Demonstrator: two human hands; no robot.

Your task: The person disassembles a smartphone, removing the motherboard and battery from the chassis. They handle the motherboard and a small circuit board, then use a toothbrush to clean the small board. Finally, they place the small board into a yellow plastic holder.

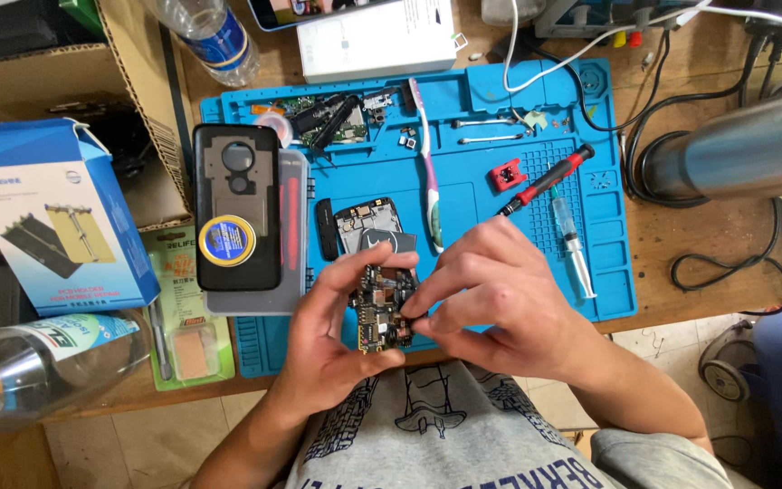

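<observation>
A wooden workbench (708,235) fills the view, its near edge running just above the person's lap. On it lies a blue repair mat (463,172), crowded along its top edge with small parts and with open room only at its lower left corner. Left of the mat stands a blue carton (47,217); a black phone back cover (237,204) overlaps the mat's left side. A toothbrush (429,172), a red-handled screwdriver (545,181) and a syringe (572,246) lie close behind the hands. The left hand (328,349) grips a small circuit board (380,312) at the mat's front edge, while the right hand (491,303) pinches the board's right side with its fingertips
</observation>
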